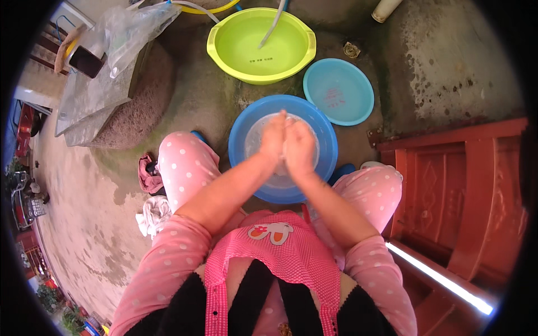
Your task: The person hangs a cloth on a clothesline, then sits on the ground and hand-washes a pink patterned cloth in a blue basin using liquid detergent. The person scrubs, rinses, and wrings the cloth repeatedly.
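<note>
Both my hands are over a blue plastic basin [241,168] that holds cloudy, sudsy water. My left hand [273,136] and my right hand [299,145] press together, palms inward and fingers pointing away from me. Whether anything lies between the palms is hidden, and the fingers are a little blurred. Beyond the basin stands a yellow-green plastic tub [312,44] of clear water, with a grey hose [273,27] hanging into it. A smaller turquoise basin [370,98] sits at the blue basin's far right edge.
A red metal door [475,201] stands to the right. At the far left, a stone slab [113,94] bears a smartphone [86,61] and a clear plastic bag [132,33]. A white cloth [154,214] and a dusty-pink cloth [148,178] lie on the concrete beside my left knee.
</note>
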The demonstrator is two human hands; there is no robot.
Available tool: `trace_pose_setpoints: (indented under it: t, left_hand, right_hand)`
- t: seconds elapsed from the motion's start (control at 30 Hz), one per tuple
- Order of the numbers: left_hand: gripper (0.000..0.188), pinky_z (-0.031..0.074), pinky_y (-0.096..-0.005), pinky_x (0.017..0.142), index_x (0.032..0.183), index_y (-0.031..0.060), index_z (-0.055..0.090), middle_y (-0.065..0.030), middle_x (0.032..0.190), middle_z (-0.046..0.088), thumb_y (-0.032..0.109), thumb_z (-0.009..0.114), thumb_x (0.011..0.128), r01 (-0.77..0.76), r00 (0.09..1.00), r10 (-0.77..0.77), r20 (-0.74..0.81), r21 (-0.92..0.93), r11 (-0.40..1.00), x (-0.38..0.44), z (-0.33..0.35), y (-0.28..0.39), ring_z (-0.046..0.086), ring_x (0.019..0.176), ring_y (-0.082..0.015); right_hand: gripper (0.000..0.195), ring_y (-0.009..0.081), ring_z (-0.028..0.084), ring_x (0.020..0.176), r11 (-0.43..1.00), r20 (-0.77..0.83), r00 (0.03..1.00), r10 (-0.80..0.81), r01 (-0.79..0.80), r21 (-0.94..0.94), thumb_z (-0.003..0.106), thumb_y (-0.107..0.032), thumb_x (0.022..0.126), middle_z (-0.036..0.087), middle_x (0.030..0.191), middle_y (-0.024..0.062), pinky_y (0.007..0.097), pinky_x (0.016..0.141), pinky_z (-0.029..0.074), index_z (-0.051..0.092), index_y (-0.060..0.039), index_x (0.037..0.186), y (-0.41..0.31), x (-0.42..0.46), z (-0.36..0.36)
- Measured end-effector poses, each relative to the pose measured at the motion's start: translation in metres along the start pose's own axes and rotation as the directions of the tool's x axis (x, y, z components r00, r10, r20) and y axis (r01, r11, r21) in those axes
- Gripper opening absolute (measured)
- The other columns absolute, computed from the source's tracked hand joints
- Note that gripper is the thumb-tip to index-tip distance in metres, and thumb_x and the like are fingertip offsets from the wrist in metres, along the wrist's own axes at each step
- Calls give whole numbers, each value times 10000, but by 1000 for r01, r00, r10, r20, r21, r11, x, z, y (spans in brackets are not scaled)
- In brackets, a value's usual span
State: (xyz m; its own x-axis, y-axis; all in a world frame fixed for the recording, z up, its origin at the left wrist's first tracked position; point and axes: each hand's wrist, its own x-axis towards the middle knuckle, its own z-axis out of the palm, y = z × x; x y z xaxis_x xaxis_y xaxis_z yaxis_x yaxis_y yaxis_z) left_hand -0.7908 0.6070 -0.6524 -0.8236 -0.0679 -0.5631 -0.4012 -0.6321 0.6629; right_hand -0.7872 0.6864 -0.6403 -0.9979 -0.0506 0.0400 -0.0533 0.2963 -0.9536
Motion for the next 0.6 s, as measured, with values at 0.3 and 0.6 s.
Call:
trace_pose_setpoints:
  t: [0.3,0.6]
  left_hand:
    - [292,462,-322,672,986,63,571,-73,884,601,332,571,871,-194,968,209,-139,116,974,1,1,6,557,772,-171]
    - [608,314,-330,1024,1418,148,289,-57,1441,304,325,551,898,-161,975,150,162,57,985,-37,30,-1,366,1247,-193]
  right_hand:
    - [436,206,432,1196,856,173,965,197,-255,450,431,-132,876,470,1285,145,305,1016,316,433,18,1286,-31,-9,1]
    - [495,232,388,1250,818,93,953,288,-295,494,389,-332,955,427,1341,171,308,1040,284,433,12,1308,9,18,-5]
